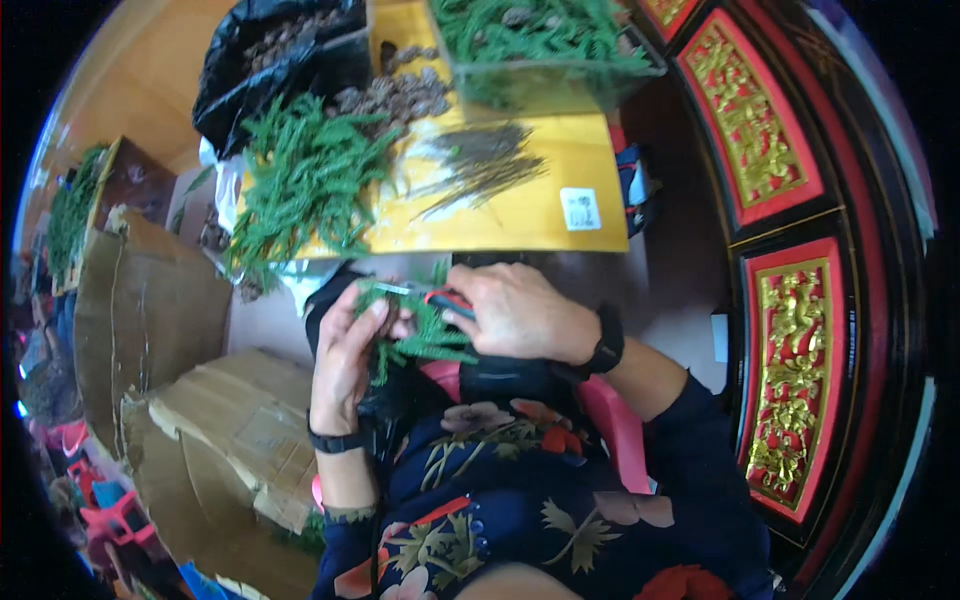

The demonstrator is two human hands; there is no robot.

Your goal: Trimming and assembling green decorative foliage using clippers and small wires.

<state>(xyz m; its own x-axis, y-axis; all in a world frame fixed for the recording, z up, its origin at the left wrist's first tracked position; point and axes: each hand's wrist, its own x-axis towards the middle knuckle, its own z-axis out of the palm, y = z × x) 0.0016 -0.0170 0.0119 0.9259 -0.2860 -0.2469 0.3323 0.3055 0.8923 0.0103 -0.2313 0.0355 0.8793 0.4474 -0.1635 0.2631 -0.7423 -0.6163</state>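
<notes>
Just in front of my lap, my left hand (350, 335) pinches a green artificial pine sprig (430, 335), whose fronds spread to the right under my other hand. A small brown piece, perhaps a pine cone, shows partly between the left fingers. My right hand (525, 310) is closed around a hand tool with red and black handles (450, 301). Its slim metal end (397, 289) reaches left over the sprig, close to my left fingertips. Whether it is pliers or scissors I cannot tell. My fingers hide part of both tool and sprig.
On the yellow table (585, 150) lie a heap of green sprigs (305, 180), pine cones (400, 97) and thin dark wires (485, 165). Behind stand a clear bin of greenery (540, 85) and a black bag (225, 90) of cones. Cardboard boxes (225, 430) flank my left; carved gold-and-red panels (790, 370), my right.
</notes>
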